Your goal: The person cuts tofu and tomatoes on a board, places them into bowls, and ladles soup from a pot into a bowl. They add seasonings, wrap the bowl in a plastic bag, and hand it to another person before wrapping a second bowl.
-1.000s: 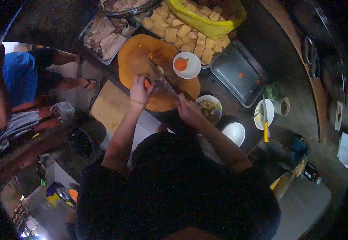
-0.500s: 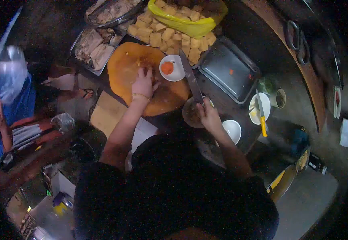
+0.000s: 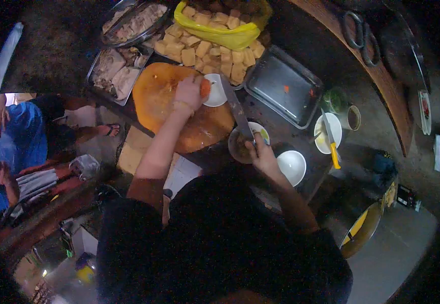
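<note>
My left hand is closed on an orange lump of food at the left rim of a small white bowl. The bowl stands on a round wooden chopping board. In my right hand is a large knife, its long dark blade pointing up and away toward the bowl, just right of the board. Under that hand are a dark round dish and part of another white bowl.
Cut tofu-like blocks with a yellow bag lie behind the board, meat trays at left. Rightward are a metal tray, an empty white bowl and a yellow-handled knife across another bowl. A person is at far left.
My left hand has moved from the bare board to the bowl and closed on the orange food. The right hand still holds the knife. The person at left has shifted their hands.
</note>
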Demonstrator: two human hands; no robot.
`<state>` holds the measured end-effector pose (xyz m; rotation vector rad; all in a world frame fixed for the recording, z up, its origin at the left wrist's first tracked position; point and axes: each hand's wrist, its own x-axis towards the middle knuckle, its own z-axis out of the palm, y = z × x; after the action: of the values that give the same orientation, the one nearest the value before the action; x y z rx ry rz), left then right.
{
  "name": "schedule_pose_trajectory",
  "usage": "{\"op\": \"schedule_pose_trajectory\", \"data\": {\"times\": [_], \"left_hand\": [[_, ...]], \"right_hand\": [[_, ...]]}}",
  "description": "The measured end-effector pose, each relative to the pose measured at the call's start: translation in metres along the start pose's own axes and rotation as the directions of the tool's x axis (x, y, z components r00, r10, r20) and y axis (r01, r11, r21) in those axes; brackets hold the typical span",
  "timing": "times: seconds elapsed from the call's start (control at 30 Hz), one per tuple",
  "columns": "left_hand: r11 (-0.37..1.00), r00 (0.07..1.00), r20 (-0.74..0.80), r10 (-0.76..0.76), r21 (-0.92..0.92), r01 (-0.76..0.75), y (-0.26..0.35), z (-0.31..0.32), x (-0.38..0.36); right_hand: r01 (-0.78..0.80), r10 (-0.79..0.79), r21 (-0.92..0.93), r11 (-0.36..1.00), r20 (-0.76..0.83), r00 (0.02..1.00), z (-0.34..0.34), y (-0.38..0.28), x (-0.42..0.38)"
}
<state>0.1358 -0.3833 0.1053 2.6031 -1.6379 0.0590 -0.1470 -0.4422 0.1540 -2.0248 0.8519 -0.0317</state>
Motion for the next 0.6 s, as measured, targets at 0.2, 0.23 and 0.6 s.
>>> {"op": "schedule_pose_trajectory", "data": {"times": [0.2, 0.23, 0.6], "left_hand": [[0.756, 0.913, -0.115, -0.392, -0.606, 0.248, -0.045, -0.027, -0.08], [0.779, 0.917, -0.039, -0.397, -0.543, 0.314, -0.045, -0.033, -0.101], [0.592, 0.837, -0.085, -0.541, -0.745, 0.306, -0.034, 0.0, -0.162]], "right_hand": [[-0.003, -0.008, 0.073, 0.997, 0.154, 0.988, 0.016, -0.037, 0.008], [0.138, -0.139, 0.02, 0.99, 0.121, 0.983, 0.027, -0.036, 0.011], [0.34, -0.178, -0.349, 0.873, 0.421, 0.889, 0.067, -0.082, 0.015]]}}
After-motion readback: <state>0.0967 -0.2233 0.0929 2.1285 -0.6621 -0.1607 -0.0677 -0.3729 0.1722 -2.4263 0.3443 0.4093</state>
